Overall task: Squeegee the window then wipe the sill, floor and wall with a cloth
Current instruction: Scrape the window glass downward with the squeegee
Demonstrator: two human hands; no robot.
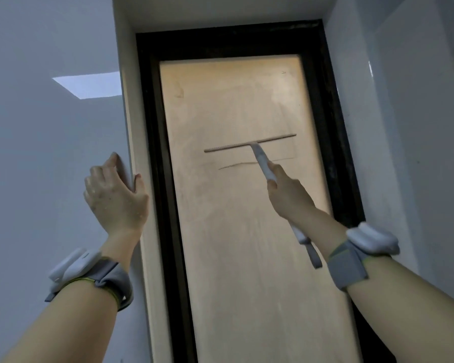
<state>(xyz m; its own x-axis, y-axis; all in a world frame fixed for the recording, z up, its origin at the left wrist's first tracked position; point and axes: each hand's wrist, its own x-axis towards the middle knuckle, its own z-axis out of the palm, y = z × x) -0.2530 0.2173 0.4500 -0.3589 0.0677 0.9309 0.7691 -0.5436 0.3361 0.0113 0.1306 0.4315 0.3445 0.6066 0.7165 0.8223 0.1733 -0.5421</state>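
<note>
Grey wrist straps (108, 281) closest to us. Our left hand (116, 197) rests flat and uncurled on the wall corner (127, 127), holding nothing; our right hand (288, 197) is wrapped round the squeegee (260, 159) handle, blade pressed on the frosted window (233, 100) about mid-pane.

Left hand (116, 197) flat; right hand (288, 197) fisted

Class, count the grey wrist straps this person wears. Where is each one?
2. One wrist strap is on the left forearm, lower left; the other is on the right forearm, below the right hand gripping the squeegee. None appears hidden.
</note>
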